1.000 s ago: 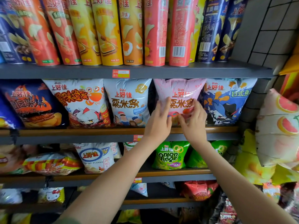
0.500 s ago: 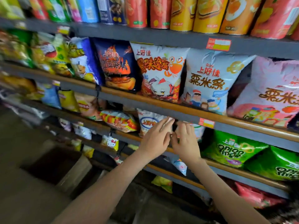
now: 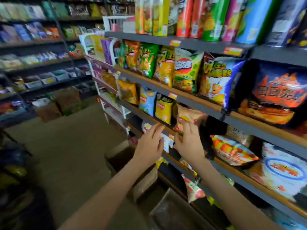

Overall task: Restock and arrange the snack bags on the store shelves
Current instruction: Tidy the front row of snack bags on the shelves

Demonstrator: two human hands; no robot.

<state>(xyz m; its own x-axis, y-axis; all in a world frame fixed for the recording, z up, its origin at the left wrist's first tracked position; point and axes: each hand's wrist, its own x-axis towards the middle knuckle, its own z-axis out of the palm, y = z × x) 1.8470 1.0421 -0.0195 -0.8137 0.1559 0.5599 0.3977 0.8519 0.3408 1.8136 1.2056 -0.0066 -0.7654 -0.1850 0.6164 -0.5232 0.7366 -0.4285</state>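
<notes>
Both bare forearms rise from the bottom edge toward the centre of the frame. The left hand (image 3: 149,145) is open with its fingers straight and together. Its fingertips reach the front edge of the shelf (image 3: 136,110), just under a yellow chip bag (image 3: 163,109); motion blur hides whether they touch the edge. Below this hand an open cardboard box (image 3: 144,181) sits on the floor.

Just to the right, the right hand (image 3: 189,143) is also open, with its thumb spread out to the left. Its straight fingers lie up against the lower front of a pink snack bag (image 3: 189,114), which stands tilted on that shelf directly above the hand, beside the yellow bag. The hand does not curl round the bag.

Left of the yellow bag stands a blue chip bag (image 3: 147,101). On the same shelf, further right, lie an orange striped bag (image 3: 232,151) and a white bag with a blue ring (image 3: 282,171). One shelf higher, at centre right, a dark bag with flame artwork (image 3: 275,95) stands upright. Tall chip canisters (image 3: 212,17) line the top shelf. The far aisle shelving (image 3: 33,47) fills the upper left, blurred.
</notes>
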